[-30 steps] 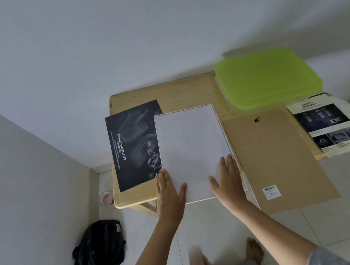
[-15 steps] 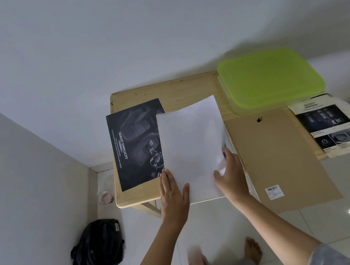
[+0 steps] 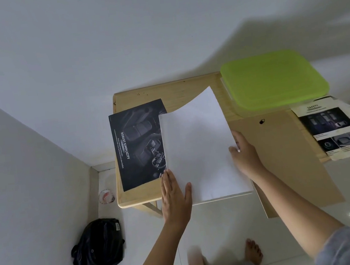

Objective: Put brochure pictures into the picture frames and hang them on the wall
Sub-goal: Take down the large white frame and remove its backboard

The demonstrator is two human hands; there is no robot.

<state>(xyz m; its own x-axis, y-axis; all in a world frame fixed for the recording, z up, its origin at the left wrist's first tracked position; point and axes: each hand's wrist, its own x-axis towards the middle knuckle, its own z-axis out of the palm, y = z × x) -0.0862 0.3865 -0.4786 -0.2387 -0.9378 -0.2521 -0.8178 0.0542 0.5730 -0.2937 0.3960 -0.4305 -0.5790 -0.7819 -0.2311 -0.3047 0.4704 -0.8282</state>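
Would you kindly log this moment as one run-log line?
left hand: presses white sheet | right hand: pinches its raised right edge | backing board: on table

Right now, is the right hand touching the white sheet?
Touching. Head view: the right hand pinches the white sheet at its right edge, thumb on top.

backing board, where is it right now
In the head view the brown backing board lies on the right half of the wooden table, overhanging its near edge, between the white sheet and the safety brochure, in front of the green lid.
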